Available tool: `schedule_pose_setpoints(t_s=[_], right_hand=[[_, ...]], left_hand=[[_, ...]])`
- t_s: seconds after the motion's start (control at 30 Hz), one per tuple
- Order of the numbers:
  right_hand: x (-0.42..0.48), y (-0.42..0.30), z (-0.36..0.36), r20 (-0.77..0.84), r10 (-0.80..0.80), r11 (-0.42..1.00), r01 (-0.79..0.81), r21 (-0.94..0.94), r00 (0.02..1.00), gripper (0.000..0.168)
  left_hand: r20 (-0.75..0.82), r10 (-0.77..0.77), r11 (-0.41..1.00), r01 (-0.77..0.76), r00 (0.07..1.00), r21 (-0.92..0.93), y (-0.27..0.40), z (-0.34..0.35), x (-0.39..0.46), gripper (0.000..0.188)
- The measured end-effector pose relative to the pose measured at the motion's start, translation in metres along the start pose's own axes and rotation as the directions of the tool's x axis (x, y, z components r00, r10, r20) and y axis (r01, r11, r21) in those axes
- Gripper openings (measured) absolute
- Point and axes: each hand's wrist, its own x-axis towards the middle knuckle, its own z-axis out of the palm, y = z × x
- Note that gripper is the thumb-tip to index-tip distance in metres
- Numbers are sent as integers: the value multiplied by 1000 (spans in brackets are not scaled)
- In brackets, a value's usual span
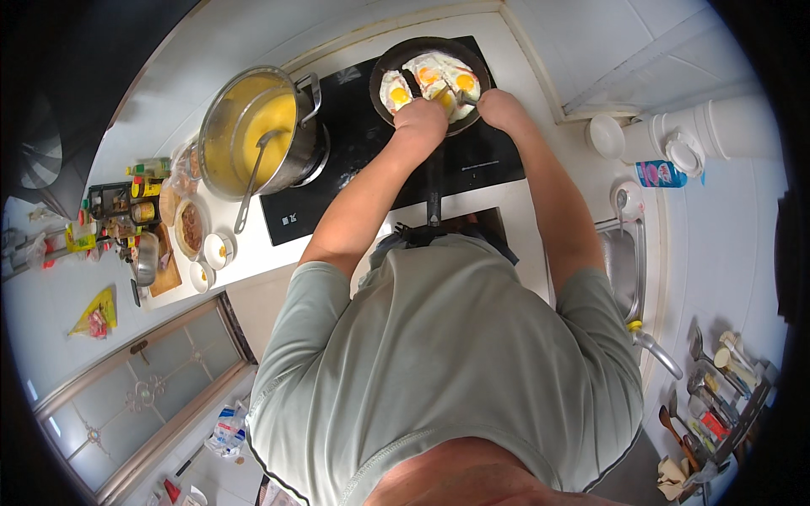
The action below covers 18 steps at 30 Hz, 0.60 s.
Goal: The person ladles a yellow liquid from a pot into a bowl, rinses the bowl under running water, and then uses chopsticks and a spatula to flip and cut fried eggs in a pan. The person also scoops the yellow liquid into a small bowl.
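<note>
Several fried eggs (436, 73) with unbroken yellow yolks lie in a dark frying pan (378, 104) on the black cooktop (354, 120). My left hand (423, 120) is closed above the pan's near side. A thin yellowish stick-like utensil (441, 93) reaches from it to the eggs; its kind is hard to tell. My right hand (500, 109) is at the pan's right rim, gripping a metal utensil (467, 99) whose end touches the egg white. The pan's handle (433, 202) points toward my body, with neither hand on it.
Left of the pan stands a large steel pot (209, 148) of yellow liquid, a ladle (256, 171) leaning over its rim. Small white bowls (218, 251) and a dish of brown food (189, 228) stand further left. A sink (623, 269) and white containers (645, 139) are at right.
</note>
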Motion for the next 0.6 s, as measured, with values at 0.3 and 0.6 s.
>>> schedule_pose_setpoints(t_s=[0.3, 0.6], right_hand=[[-23, -5, 2, -17, 3, 1000, -3, -12, 1000, 25], [-35, -10, -8, 32, -35, 986, 40, -164, 999, 25]], left_hand=[[7, 47, 999, -47, 999, 21, 12, -5, -44, 24], [110, -3, 999, 0, 994, 33, 23, 3, -39, 24]])
